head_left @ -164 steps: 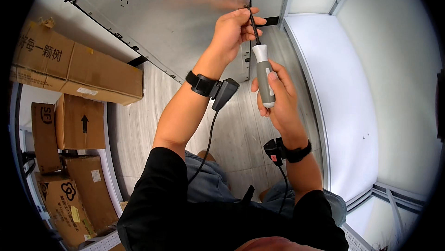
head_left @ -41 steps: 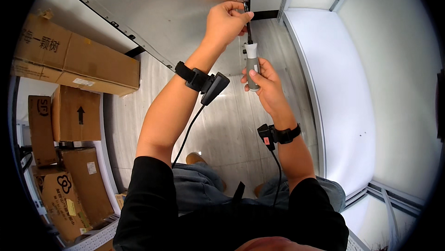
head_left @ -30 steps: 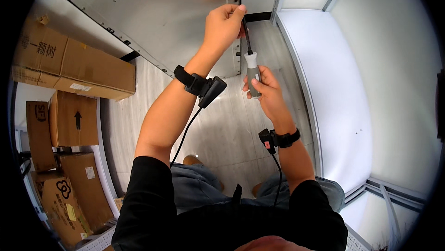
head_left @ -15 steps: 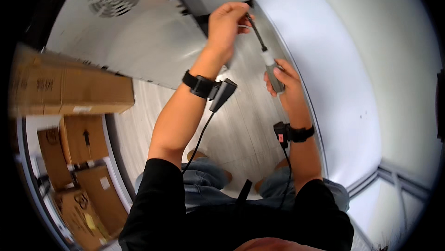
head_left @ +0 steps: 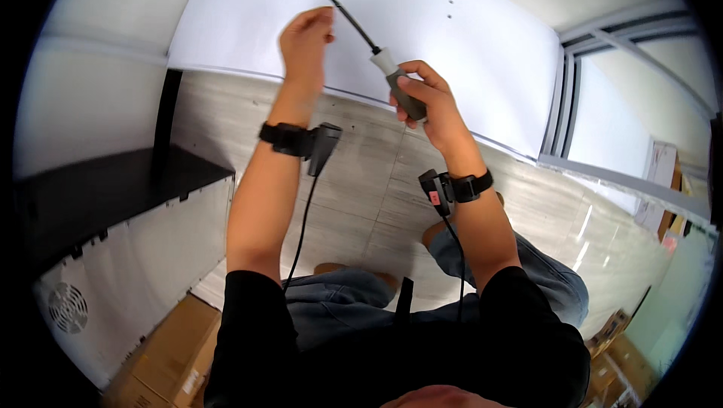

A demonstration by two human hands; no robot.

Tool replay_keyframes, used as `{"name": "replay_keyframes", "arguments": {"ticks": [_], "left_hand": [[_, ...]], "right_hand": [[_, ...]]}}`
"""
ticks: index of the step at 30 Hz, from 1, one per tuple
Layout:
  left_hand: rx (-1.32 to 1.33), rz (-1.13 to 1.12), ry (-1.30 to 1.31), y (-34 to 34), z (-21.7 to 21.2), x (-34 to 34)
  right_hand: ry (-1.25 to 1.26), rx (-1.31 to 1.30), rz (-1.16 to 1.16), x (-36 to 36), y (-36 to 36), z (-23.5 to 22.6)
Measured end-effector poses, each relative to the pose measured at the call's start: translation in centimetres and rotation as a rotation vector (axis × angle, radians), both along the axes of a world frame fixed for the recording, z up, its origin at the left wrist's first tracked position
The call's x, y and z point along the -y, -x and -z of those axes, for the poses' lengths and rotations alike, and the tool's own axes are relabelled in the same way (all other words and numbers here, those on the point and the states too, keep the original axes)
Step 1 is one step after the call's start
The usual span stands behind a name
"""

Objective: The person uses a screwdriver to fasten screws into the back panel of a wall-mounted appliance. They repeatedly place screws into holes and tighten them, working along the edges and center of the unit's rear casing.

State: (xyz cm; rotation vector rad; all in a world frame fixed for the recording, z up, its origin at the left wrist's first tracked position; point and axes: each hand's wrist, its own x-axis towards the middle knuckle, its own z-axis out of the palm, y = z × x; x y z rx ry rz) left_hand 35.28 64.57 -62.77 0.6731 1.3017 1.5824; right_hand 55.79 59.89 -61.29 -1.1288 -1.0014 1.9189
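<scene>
Screwdriver (head_left: 382, 59), one, grey handle, pale collar, dark shaft: at 12 o'clock in the view, held aslant, tip toward 11 o'clock, handle toward 5. Right hand (head_left: 432, 99), bare, at 1 o'clock: fingers closed round the grey handle, thumb laid along it. Left hand (head_left: 303, 42), bare, slightly blurred, between 11 and 12 o'clock: fingers curled in, just beside the shaft near its tip; whether it touches the shaft or pinches anything cannot be told. Straps, two, black, each with a black device and cable: left strap (head_left: 286, 139) at 10 o'clock, right strap (head_left: 468, 187) at 3. Shelf (head_left: 256, 9), white, at 12 o'clock, behind the screwdriver in view; two small dark marks at 1 o'clock. Floor (head_left: 350, 163), grey, wood-look, at centre. Cabinet (head_left: 113, 193), black top, pale side, at 9 o'clock; round slotted vent (head_left: 68, 308) at 8. Carton (head_left: 167, 351), brown, between 7 and 8 o'clock.
</scene>
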Motion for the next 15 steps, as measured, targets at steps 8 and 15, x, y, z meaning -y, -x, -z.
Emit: {"name": "replay_keyframes", "arguments": {"ticks": [8, 15], "left_hand": [[-0.74, 0.296, 0.073, -12.4, 7.0, -7.3], [-1.159, 0.178, -0.038, -14.9, 12.1, -11.2]], "right_hand": [[0.16, -0.041, 0.416, -0.4, -8.0, 5.3], [0.251, -0.111, 0.582, -2.0, -9.6, 9.0]]}}
